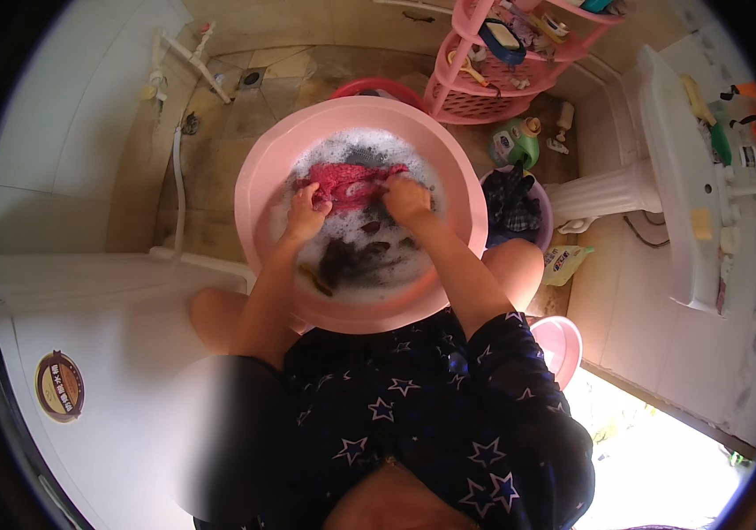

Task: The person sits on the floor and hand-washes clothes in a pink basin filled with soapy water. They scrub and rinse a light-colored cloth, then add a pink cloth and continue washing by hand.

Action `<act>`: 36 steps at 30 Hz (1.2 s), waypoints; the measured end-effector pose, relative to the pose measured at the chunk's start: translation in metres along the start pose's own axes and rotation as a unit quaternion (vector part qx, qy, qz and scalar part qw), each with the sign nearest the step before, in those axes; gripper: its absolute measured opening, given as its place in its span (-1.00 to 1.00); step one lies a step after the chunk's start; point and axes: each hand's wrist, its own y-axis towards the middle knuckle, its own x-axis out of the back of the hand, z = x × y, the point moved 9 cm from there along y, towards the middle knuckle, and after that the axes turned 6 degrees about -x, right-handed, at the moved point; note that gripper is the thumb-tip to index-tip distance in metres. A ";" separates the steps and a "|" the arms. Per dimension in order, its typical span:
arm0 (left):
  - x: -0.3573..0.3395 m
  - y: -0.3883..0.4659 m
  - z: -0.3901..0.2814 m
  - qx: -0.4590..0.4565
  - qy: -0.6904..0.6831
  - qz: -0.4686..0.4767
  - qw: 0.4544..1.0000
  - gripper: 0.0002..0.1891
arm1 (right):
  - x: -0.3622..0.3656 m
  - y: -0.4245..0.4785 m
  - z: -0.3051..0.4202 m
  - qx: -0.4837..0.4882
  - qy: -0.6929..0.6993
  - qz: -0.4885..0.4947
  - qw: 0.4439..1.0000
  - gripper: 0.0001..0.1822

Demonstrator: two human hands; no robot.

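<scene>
A large pink plastic basin (265,165) stands before me, holding foamy water (378,288) and wet cloth. Across its upper middle lies a red patterned cloth (345,179), wet and bunched. My left hand (306,212) touches the cloth's left end, its fingers spread and slightly curled. At the other end, my right hand (407,199) is closed on the red cloth. Dark cloth (351,262) floats in the suds below both hands, with a yellowish-brown strip (315,279) at its lower left. What lies deeper is hidden by foam.
A pink plastic rack (441,86) stands beyond the basin, near a green detergent bottle (516,142). At right are a tub of dark clothes (514,205), a small pink basin (567,344) and a pedestal washbasin (669,185). A white hose (179,192) runs down at left.
</scene>
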 end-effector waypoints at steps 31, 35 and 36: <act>-0.028 -0.009 -0.002 0.228 -0.408 -0.062 0.882 -0.48 | -0.006 0.001 0.027 0.000 0.222 0.019 0.975 -0.55; -0.046 -0.011 -0.024 0.354 -0.518 -0.091 0.774 -0.21 | 0.040 -0.013 0.038 -0.014 0.342 -0.050 0.938 -0.55; -0.045 -0.005 -0.037 0.313 -0.547 -0.075 0.773 -0.16 | 0.058 -0.035 0.063 0.030 0.410 -0.044 0.910 -0.57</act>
